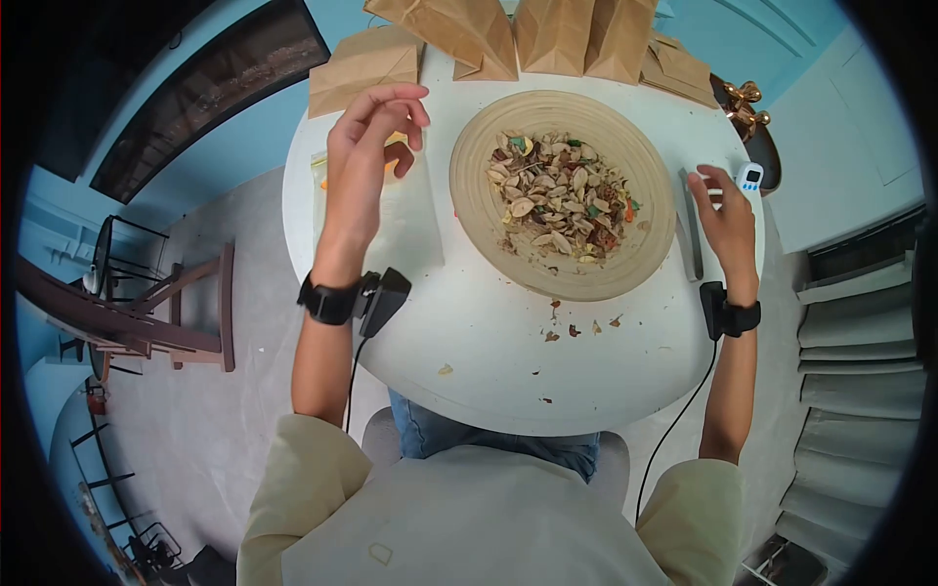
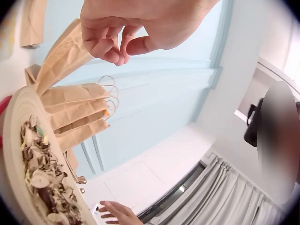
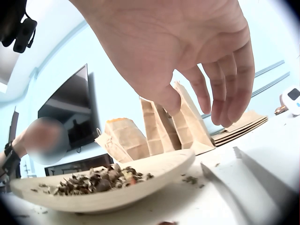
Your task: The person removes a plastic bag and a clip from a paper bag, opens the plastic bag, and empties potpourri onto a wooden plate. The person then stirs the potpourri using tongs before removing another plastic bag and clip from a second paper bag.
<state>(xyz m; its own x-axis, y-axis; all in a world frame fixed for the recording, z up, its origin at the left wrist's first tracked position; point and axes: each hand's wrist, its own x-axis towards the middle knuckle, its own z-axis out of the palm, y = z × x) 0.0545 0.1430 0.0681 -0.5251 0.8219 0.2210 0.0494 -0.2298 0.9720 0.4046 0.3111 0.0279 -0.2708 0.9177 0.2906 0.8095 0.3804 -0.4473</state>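
Observation:
A round wooden plate [image 1: 469,220] holds a heap of dried leaves and petals [image 1: 557,195]. The left hand [image 1: 366,156] is raised over a clear zip bag [image 1: 391,225] at the left, fingers loosely bent and holding nothing; in the left wrist view this hand [image 2: 145,23] hangs in the air. At the plate's right, the right hand [image 1: 726,225] is beside metal tongs [image 1: 691,230], its fingers relaxed with nothing between them. The right wrist view has the right hand [image 3: 187,51] above the table, with the tongs [image 3: 225,187] below.
Brown paper bags [image 1: 552,39] stand along the back edge, with flat ones [image 1: 676,73] at the back right. A small white timer [image 1: 749,176] lies near the right edge. Leaf crumbs [image 1: 574,330] are scattered in front of the plate.

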